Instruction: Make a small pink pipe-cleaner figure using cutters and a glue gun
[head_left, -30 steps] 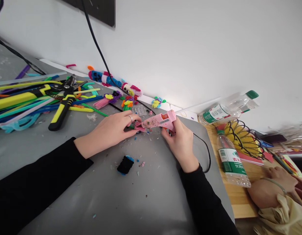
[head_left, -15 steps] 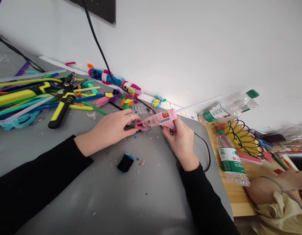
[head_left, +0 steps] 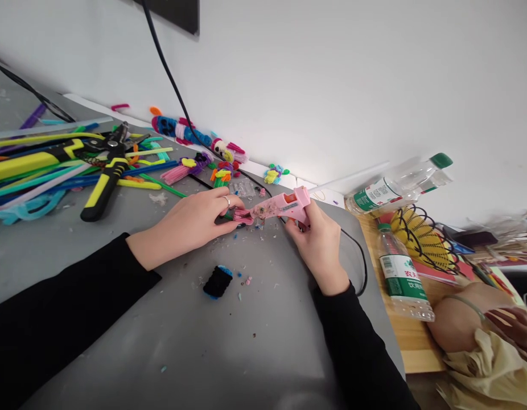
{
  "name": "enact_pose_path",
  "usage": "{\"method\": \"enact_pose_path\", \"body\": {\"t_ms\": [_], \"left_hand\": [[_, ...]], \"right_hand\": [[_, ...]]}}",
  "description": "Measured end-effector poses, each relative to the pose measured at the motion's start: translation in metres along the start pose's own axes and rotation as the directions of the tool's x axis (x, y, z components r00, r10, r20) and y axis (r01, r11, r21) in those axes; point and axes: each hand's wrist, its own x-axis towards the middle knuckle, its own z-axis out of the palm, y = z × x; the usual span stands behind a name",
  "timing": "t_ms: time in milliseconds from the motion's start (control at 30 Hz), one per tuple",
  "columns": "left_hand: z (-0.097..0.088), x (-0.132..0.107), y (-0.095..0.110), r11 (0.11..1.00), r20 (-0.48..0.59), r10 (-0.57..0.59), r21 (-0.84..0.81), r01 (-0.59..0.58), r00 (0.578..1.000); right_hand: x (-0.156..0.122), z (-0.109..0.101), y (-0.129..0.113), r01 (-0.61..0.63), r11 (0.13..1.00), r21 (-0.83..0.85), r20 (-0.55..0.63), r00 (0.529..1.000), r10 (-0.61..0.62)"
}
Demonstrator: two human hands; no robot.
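Observation:
My right hand (head_left: 318,245) grips a pink glue gun (head_left: 280,207) by its handle, nozzle pointing left. The nozzle meets a small pink pipe-cleaner piece (head_left: 241,216) that my left hand (head_left: 190,223) pinches down on the grey mat (head_left: 229,336). A ring shows on a left finger. A small black and blue wound bundle (head_left: 218,282) lies on the mat just below my hands. The gun's black cord (head_left: 361,267) loops behind my right wrist.
Yellow-handled pliers (head_left: 102,176) lie on a heap of coloured pipe cleaners (head_left: 37,171) at the left. Finished pipe-cleaner figures (head_left: 190,136) line the wall. Two water bottles (head_left: 400,273) and a wire basket (head_left: 421,236) stand at right, beside another person's arm (head_left: 464,319).
The view has shifted slightly. Both hands keep their hold, with the glue gun nozzle staying at the pink piece. The other person's hand at right has moved.

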Motion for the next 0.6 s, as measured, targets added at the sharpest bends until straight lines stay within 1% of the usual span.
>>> {"method": "enact_pose_path", "body": {"t_ms": [233,367,600], "left_hand": [[0.0001,0.0005,0.0004,1.000,-0.015,0.000,-0.008,0.000,1.000],[0.0002,0.0007,0.0008,1.000,-0.023,-0.011,-0.010,0.011,1.000],[-0.0005,0.0005,0.0008,0.999,0.009,-0.034,-0.030,0.035,0.999]], "right_hand": [[-0.0004,-0.0011,-0.0004,-0.027,0.999,-0.020,-0.010,1.000,0.027],[-0.0003,-0.0017,0.0001,-0.014,1.000,-0.008,-0.027,1.000,0.014],[0.0004,-0.0037,0.0035,-0.023,1.000,-0.020,-0.012,1.000,0.023]]}}
